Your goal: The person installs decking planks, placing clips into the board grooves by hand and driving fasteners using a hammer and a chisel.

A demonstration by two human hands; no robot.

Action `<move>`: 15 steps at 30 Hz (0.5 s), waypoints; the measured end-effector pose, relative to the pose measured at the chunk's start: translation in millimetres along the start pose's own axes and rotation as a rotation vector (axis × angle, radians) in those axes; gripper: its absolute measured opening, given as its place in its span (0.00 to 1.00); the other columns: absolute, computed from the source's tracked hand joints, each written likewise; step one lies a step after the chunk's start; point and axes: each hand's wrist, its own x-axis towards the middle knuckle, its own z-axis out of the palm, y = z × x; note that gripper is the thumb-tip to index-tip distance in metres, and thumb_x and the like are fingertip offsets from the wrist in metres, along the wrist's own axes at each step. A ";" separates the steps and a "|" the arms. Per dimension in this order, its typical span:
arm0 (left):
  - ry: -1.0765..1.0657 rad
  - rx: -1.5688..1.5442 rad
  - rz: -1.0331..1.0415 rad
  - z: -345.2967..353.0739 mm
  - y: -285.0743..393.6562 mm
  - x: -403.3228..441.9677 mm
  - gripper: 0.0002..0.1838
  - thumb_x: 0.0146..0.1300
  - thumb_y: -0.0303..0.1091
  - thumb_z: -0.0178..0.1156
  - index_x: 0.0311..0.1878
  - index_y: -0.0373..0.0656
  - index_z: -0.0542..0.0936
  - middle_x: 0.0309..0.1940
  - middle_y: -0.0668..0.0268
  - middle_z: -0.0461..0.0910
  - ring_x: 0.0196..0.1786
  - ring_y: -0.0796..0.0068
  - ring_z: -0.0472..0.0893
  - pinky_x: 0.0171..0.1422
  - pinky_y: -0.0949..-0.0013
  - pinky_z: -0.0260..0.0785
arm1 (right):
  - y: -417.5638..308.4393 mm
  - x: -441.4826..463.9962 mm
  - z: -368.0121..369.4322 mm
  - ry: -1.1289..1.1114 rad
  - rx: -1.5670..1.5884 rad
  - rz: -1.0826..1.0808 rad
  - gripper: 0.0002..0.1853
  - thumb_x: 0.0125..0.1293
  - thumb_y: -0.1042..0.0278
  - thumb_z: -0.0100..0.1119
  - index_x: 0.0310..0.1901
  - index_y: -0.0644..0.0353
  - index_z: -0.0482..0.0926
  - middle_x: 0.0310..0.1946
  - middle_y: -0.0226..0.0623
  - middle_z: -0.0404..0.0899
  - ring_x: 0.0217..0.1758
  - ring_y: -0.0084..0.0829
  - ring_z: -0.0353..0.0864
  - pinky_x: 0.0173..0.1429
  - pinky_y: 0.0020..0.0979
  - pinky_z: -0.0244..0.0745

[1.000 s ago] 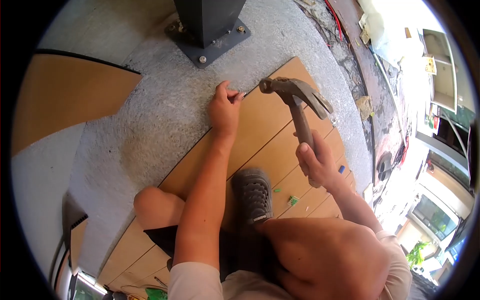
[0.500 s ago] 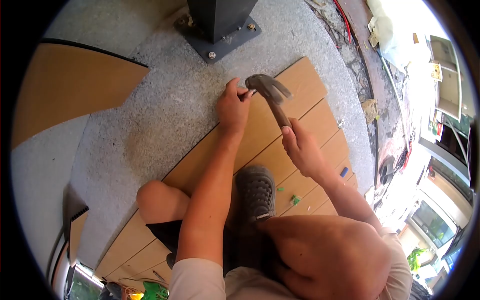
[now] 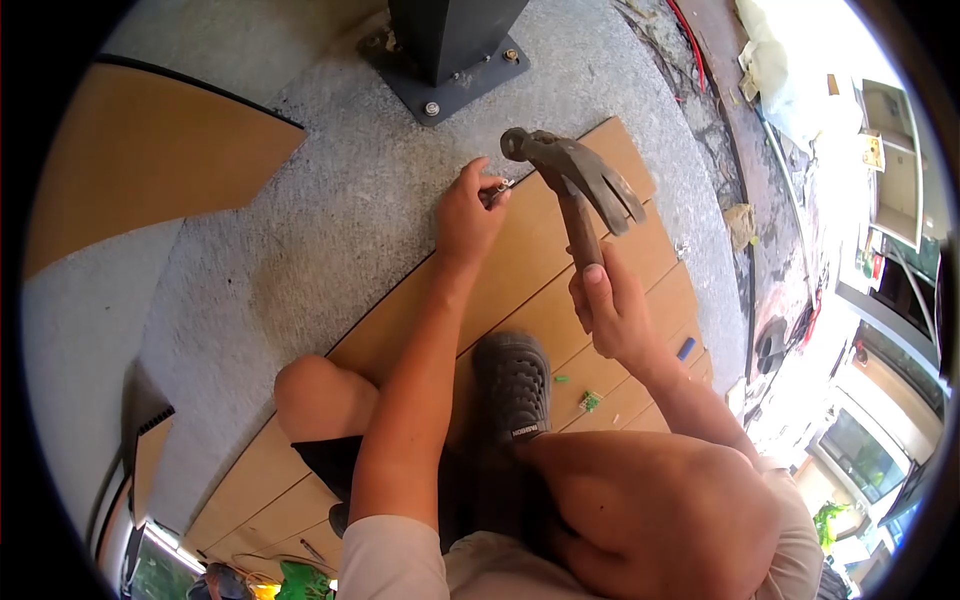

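Observation:
My right hand [image 3: 615,305] is wrapped round the handle of a claw hammer [image 3: 578,225]. The hammer's dark head is raised above the wood-coloured boards [image 3: 540,262], its claw pointing right. To its left, my left hand [image 3: 468,215] pinches a small metal fastener [image 3: 504,185] between thumb and fingers at the boards' outer edge, beside the concrete. Its exact kind is too small to tell. A gap separates the hammer head from the left fingers.
A black post [image 3: 440,40] stands bolted to the concrete [image 3: 290,240] ahead. At the left is another brown panel [image 3: 170,150]. My shoe [image 3: 511,385] rests on the boards, near a green-and-white packet [image 3: 590,401] and a blue plug [image 3: 686,348].
The hammer has lifted away from the left hand's fastener, moving right with its head turned. My left hand stays at the board edge, still pinching the fastener.

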 end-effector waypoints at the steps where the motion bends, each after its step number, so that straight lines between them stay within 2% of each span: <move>1: -0.006 -0.057 0.069 -3.2 -1.9 -2.8 0.24 0.63 0.23 0.69 0.62 0.41 0.78 0.46 0.61 0.89 0.44 0.67 0.88 0.50 0.66 0.81 | 8.3 -1.0 0.6 0.003 0.007 -0.094 0.22 0.85 0.49 0.46 0.58 0.63 0.73 0.26 0.35 0.75 0.30 0.27 0.74 0.36 0.34 0.72; 3: -0.011 -0.111 0.142 -10.0 -8.5 -8.1 0.23 0.64 0.21 0.66 0.63 0.41 0.78 0.48 0.61 0.89 0.45 0.66 0.87 0.49 0.65 0.81 | 14.1 6.5 3.7 0.010 -0.087 -0.047 0.22 0.84 0.49 0.46 0.59 0.64 0.73 0.26 0.35 0.75 0.30 0.26 0.75 0.36 0.34 0.72; 4: 0.051 -0.034 0.173 -13.6 -12.8 -10.8 0.23 0.64 0.20 0.64 0.63 0.41 0.78 0.48 0.60 0.88 0.47 0.61 0.86 0.50 0.61 0.80 | 15.5 11.7 4.3 0.014 -0.183 0.002 0.23 0.84 0.49 0.46 0.60 0.64 0.73 0.26 0.35 0.75 0.30 0.26 0.75 0.37 0.34 0.73; 5: 0.108 0.043 0.200 -15.8 -15.4 -14.5 0.22 0.64 0.20 0.63 0.62 0.41 0.77 0.48 0.58 0.87 0.49 0.56 0.85 0.51 0.56 0.79 | 11.2 13.5 3.9 0.011 -0.183 0.004 0.23 0.84 0.49 0.46 0.60 0.64 0.73 0.26 0.35 0.75 0.30 0.26 0.75 0.37 0.34 0.73; 7: 0.107 0.069 0.189 -15.0 -19.2 -23.2 0.22 0.64 0.20 0.62 0.62 0.41 0.77 0.48 0.59 0.87 0.49 0.55 0.85 0.52 0.56 0.79 | -0.7 11.8 2.8 -0.052 -0.068 0.192 0.22 0.84 0.50 0.47 0.61 0.63 0.73 0.27 0.36 0.76 0.30 0.28 0.77 0.38 0.35 0.74; 8: 0.115 0.095 0.186 -15.4 -17.6 -23.3 0.21 0.65 0.20 0.61 0.62 0.41 0.77 0.47 0.59 0.87 0.49 0.54 0.84 0.53 0.55 0.78 | 2.6 10.3 3.3 -0.058 -0.070 0.193 0.22 0.84 0.50 0.47 0.61 0.63 0.73 0.27 0.36 0.76 0.30 0.28 0.77 0.38 0.35 0.74; 10: 0.127 0.080 0.154 -14.1 -12.5 -25.0 0.21 0.65 0.20 0.60 0.62 0.42 0.77 0.47 0.59 0.87 0.49 0.54 0.84 0.53 0.55 0.78 | 11.2 -0.7 3.2 0.017 -0.045 -0.073 0.22 0.84 0.50 0.47 0.60 0.62 0.73 0.26 0.36 0.75 0.29 0.29 0.76 0.37 0.35 0.73; 14: 0.134 0.127 0.158 -9.7 -13.7 -19.5 0.20 0.66 0.20 0.60 0.60 0.43 0.77 0.46 0.62 0.87 0.49 0.55 0.85 0.51 0.55 0.79 | -0.6 10.5 -0.8 0.008 -0.192 -0.078 0.22 0.84 0.50 0.46 0.61 0.61 0.73 0.25 0.36 0.74 0.28 0.28 0.75 0.36 0.35 0.73; 15: 0.135 0.128 0.158 -9.8 -13.7 -20.3 0.20 0.66 0.20 0.60 0.60 0.43 0.77 0.46 0.62 0.87 0.49 0.55 0.85 0.51 0.55 0.79 | -16.1 16.3 -5.6 -0.061 -0.205 0.140 0.22 0.84 0.50 0.46 0.62 0.61 0.73 0.25 0.36 0.75 0.28 0.28 0.75 0.36 0.35 0.73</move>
